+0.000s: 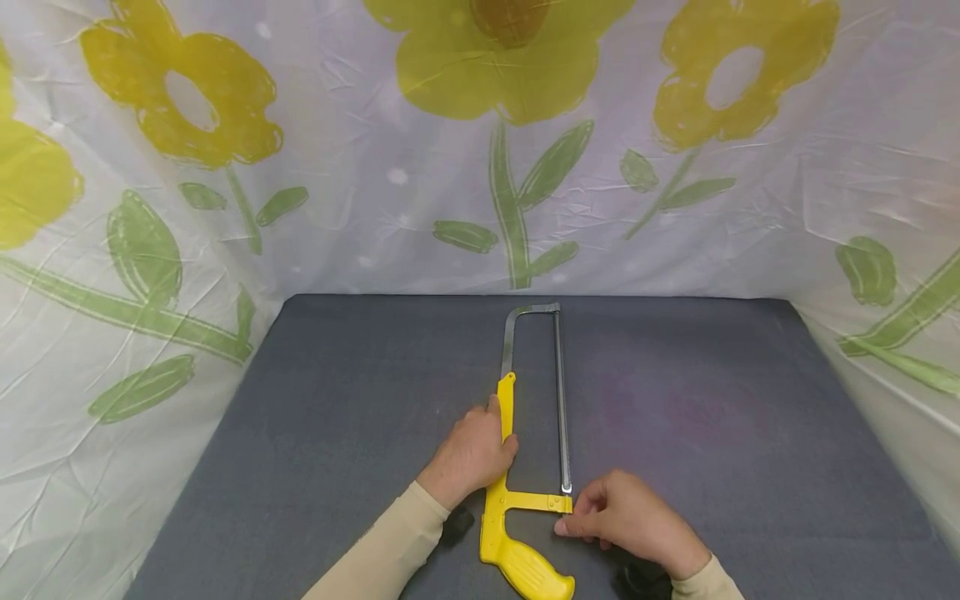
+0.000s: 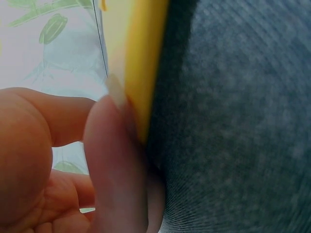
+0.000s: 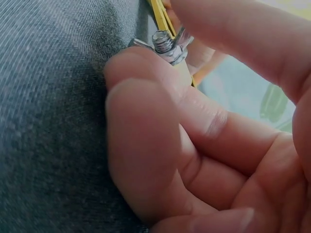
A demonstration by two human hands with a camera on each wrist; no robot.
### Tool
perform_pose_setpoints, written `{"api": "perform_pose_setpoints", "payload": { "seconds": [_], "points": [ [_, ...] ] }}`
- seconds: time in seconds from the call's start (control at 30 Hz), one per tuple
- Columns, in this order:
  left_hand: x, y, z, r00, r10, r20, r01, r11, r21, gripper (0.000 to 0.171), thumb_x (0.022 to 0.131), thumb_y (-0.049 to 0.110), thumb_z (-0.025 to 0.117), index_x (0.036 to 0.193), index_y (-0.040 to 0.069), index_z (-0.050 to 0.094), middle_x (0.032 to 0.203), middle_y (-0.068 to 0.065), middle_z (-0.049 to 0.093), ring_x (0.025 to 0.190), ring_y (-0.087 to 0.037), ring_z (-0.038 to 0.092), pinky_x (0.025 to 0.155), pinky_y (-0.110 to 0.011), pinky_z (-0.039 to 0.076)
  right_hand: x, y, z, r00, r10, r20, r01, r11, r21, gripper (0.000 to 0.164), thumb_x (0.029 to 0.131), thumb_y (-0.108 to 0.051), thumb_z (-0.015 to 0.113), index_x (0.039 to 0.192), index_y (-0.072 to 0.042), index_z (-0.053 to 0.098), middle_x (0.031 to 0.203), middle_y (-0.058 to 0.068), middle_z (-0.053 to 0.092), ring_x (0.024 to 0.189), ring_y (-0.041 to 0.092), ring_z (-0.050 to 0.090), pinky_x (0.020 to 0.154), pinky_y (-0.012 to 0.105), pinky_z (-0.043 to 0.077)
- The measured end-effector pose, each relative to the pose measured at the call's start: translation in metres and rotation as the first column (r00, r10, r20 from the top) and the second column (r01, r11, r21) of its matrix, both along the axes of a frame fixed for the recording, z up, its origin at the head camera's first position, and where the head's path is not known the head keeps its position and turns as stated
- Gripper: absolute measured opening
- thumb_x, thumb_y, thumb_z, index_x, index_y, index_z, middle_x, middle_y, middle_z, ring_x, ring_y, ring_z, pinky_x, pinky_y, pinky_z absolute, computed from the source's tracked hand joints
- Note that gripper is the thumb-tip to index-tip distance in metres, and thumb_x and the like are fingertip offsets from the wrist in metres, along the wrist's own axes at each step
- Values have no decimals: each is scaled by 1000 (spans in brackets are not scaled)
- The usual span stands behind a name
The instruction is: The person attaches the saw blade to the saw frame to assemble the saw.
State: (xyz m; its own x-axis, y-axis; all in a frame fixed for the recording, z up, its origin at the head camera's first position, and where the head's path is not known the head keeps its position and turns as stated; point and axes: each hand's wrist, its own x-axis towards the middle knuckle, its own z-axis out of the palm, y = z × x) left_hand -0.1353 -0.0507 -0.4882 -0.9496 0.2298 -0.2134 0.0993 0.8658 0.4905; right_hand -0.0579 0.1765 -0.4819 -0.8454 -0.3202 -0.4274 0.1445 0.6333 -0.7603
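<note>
A hacksaw (image 1: 531, 568) with a yellow handle and a silver front frame (image 1: 509, 342) lies on the dark table, its handle towards me. Its blade side (image 1: 561, 400) faces right. My left hand (image 1: 471, 450) grips the yellow upper part of the frame; the left wrist view shows the thumb against a yellow edge (image 2: 141, 63). My right hand (image 1: 633, 517) is at the lower blade mount, its fingers bent around a metal wing nut (image 3: 175, 53) on a threaded stud (image 3: 162, 40). Fingertips partly hide the wings.
The dark grey fabric-covered table (image 1: 360, 375) spreads around the saw. A white curtain (image 1: 337, 167) with yellow flowers hangs behind it and along both sides. Dark wrist gear (image 1: 642, 577) shows under the right wrist.
</note>
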Motion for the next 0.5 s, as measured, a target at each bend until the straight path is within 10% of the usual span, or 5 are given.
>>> {"api": "perform_pose_setpoints", "payload": {
  "seconds": [0.5],
  "points": [
    [2,3,1,1000,24,0,-24,1000,1,76,95,31,67,153,-6,35,113,-18,62,67,-15,56,53,-25,49,1,3,-1,1000,-7,-4,7,998,-62,29,78,-40,84,71,-15,72,56,-7,54,49,11,48,45,28,38]
  ]
}}
